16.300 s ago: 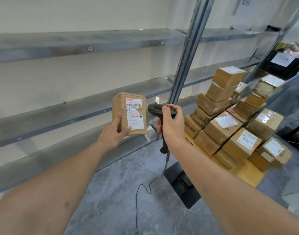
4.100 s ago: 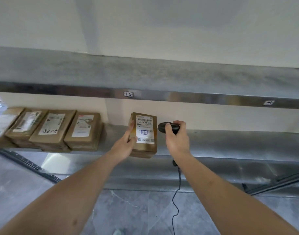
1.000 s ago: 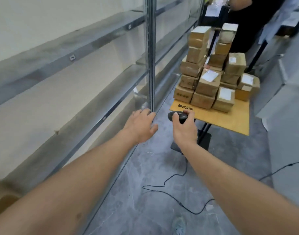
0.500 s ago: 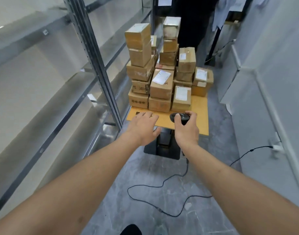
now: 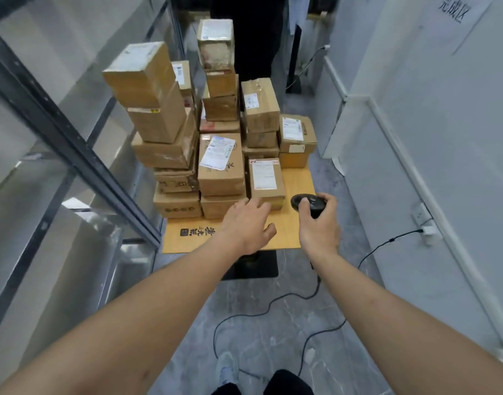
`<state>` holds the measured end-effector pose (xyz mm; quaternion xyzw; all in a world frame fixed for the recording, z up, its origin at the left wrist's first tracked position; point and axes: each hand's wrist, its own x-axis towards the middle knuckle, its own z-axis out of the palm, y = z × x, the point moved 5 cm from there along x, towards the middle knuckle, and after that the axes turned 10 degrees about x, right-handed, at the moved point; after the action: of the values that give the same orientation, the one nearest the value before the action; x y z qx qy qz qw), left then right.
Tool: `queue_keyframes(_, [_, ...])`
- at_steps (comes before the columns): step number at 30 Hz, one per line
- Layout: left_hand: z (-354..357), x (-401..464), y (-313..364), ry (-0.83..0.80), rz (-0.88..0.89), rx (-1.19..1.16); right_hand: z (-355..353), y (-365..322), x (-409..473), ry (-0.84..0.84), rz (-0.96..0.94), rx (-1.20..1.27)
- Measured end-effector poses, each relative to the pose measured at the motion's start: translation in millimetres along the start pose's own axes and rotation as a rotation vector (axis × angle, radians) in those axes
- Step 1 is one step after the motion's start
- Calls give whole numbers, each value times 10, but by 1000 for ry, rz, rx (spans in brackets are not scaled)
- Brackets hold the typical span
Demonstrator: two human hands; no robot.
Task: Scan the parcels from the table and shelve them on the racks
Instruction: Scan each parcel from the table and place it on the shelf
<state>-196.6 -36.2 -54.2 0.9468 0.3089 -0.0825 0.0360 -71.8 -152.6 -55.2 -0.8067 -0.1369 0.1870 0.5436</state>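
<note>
A small yellow wooden table stands on a grey marbled floor in a narrow aisle, with grey metal racks on the left and a white wall on the right. A black cable trails across the floor. Brown cardboard parcels with white labels are stacked high on the table. The left hand hovers above the table's front edge, fingers spread and holding nothing. The right hand grips a black handheld scanner.
</note>
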Motion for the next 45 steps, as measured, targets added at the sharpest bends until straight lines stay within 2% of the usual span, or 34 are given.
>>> queue_keyframes(4, [39,448,-24,-29,40,-17,73,53,366,23,41,-3])
queue_keyframes(9, [111,1002,-5,-76,-17,-36,161,110,924,1,63,-29])
queue_keyframes(14, [392,1552,-21,-137,-178,-85,374,307,1603,-110,103,-39])
queue_keyframes(20, [739,2055,-46,-134,-431,-148,636,573,2243,-254,109,-111])
queue_keyframes(26, [1075,2168,-121,-176,-641,-255,792,791,2560,-350,155,-179])
queue_keyframes(32, [1061,2183,-142,-42,-747,-467,879,923,2590,-409,170,-230])
queue_keyframes(37, [997,2264,-23,12,-770,-469,811,1044,2628,-389,224,-257])
queue_keyframes(41, [1020,2241,52,118,-751,-619,718,1104,2721,-378,234,-284])
queue_keyframes(45, [1150,2231,123,11,-753,-865,661,1149,2756,-392,247,-288])
